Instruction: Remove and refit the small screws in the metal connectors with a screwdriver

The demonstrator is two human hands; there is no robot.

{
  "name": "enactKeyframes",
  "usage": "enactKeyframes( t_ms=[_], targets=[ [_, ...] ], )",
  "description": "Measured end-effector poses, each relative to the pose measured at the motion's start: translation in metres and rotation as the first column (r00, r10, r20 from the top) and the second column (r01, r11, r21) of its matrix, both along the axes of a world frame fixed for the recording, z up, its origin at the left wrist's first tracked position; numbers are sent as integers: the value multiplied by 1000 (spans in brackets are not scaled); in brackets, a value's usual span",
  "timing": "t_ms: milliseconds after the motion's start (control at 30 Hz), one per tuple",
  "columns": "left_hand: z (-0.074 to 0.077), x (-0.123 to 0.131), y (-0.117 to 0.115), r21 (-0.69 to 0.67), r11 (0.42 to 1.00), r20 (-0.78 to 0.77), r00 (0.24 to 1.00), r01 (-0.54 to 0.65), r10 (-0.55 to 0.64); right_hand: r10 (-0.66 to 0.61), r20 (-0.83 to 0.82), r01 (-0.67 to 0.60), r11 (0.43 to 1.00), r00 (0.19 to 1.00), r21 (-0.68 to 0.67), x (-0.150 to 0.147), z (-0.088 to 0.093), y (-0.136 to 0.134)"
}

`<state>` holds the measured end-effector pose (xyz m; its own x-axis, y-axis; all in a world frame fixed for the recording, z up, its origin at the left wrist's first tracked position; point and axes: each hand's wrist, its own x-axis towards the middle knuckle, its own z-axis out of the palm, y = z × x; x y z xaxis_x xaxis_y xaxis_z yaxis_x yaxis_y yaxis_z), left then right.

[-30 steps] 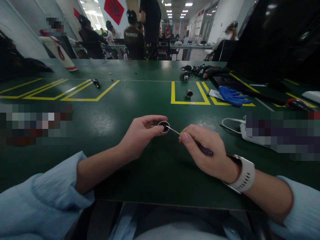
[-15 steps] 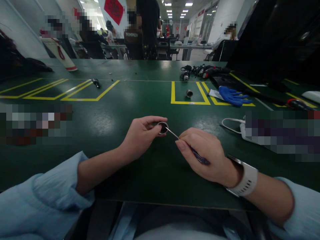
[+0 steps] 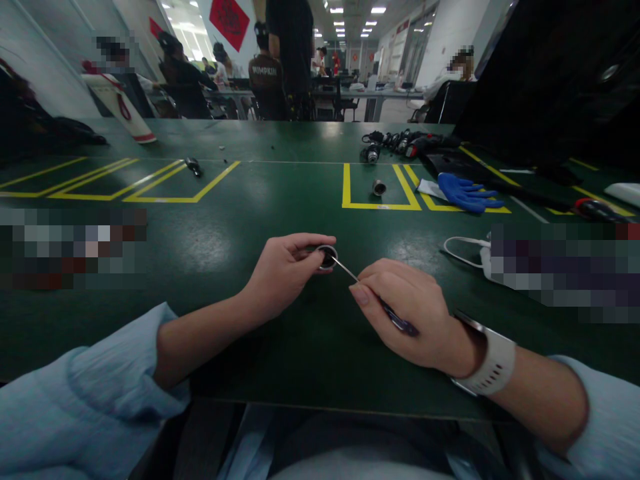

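Note:
Between the thumb and fingers of my left hand (image 3: 283, 273) is a small round metal cup-like part (image 3: 328, 265), its dark hollow facing me and to the right. My right hand (image 3: 407, 310) is closed around a screwdriver (image 3: 400, 321) with a dark handle and a thin metal shaft. The shaft slants up to the left, and its tip lies at the hollow of the round part; whether it touches the inside I cannot tell. Both hands are above the green table (image 3: 305, 360).
A similar metal part (image 3: 379, 187) stands inside a yellow-taped area. Blue gloves (image 3: 467, 192) lie right of it, with black cables (image 3: 395, 141) behind. A small black object (image 3: 193, 167) lies at left. A white cord (image 3: 457, 243) is near my right hand. People sit in the background.
My right hand and the screwdriver have shifted very slightly downward. My left hand keeps its hold on the round part almost unmoved.

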<state>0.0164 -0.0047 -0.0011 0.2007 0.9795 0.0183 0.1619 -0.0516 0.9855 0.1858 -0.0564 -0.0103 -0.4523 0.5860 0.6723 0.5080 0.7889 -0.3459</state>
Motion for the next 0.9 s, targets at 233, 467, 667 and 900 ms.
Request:
enactKeyframes(
  t_ms=[233,467,667,900],
  targets=[
    [4,1,-3,-21,1000,-14,1000,-15,15,-1,13,1,1000,1000,27,0,0,1],
    [3,0,-2,8,1000,-27,1000,4,-4,-18,-3,18,999,1000,29,0,1,-1],
    [3,1,-2,15,1000,-26,1000,13,-13,-15,8,14,999,1000,51,0,2,-2],
    [4,0,-3,25,1000,-32,999,-10,11,-22,-19,22,999,1000,-24,1,4,-3]
  ],
)
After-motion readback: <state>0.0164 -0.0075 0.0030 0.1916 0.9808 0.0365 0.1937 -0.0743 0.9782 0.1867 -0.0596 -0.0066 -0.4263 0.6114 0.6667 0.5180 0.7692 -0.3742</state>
